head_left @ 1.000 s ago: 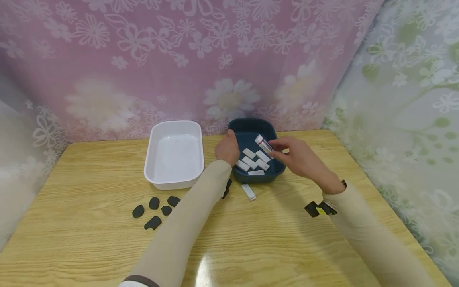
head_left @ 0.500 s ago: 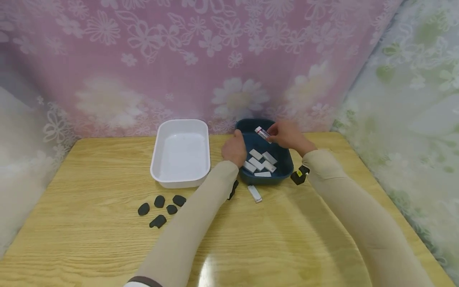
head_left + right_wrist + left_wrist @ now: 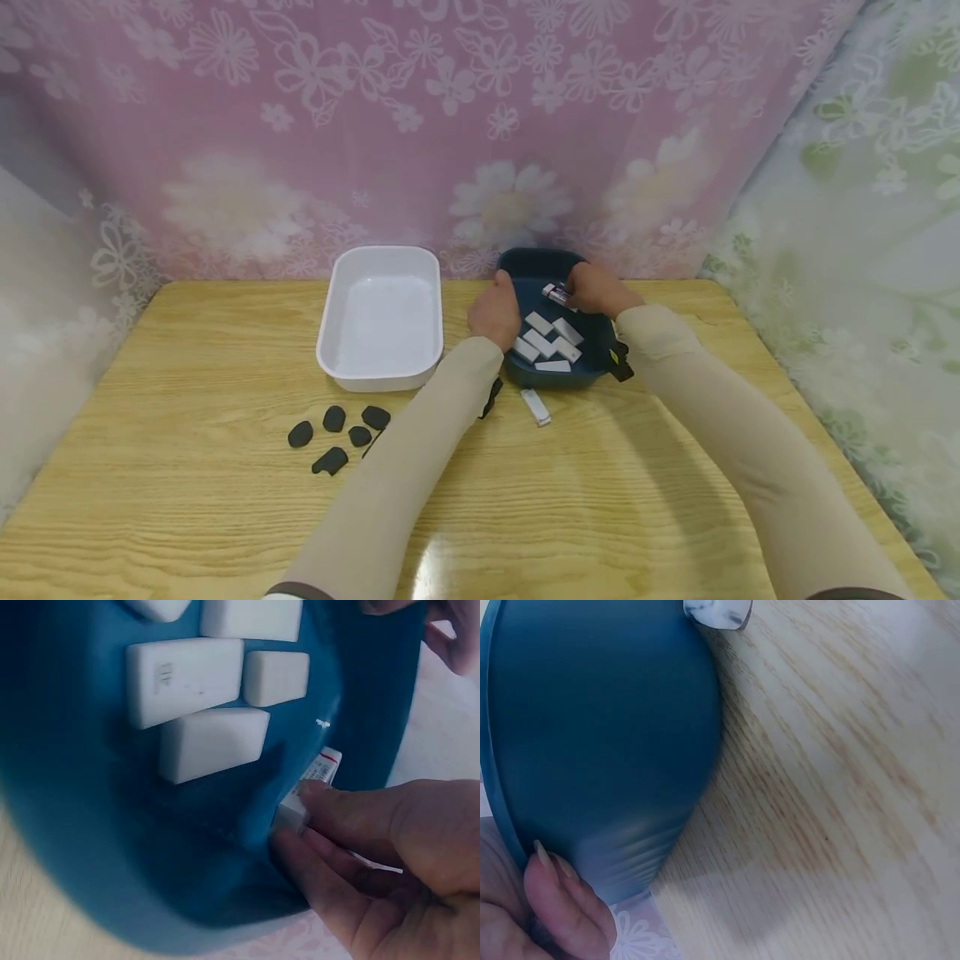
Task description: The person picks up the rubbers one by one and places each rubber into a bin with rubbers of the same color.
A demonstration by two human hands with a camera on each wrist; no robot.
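My left hand point(image 3: 495, 314) grips the left rim of a dark blue basin point(image 3: 558, 381); in the left wrist view its fingers point(image 3: 566, 907) curl at the rim. Inside the basin, my right hand point(image 3: 598, 292) pinches an eraser point(image 3: 556, 294) in a printed paper sleeve, low near the far right part. The right wrist view shows thumb and fingers around this eraser point(image 3: 311, 784), close over the basin floor. Several bare white erasers point(image 3: 539, 342) lie in the basin's nearer half. One faintly marked white eraser point(image 3: 187, 679) is among them.
A white basin point(image 3: 380, 379) stands to the left of the blue one. Several flat black stone-like pieces point(image 3: 330, 461) lie in front of it, partly behind the left sleeve. A white block point(image 3: 536, 407) rests on the wooden table point(image 3: 187, 500) before the blue basin. Floral cloth hangs behind.
My right hand has carried the sleeved eraser from over the basin's right side farther in and down toward its floor. The left hand keeps its hold on the rim. The head view has shifted slightly.
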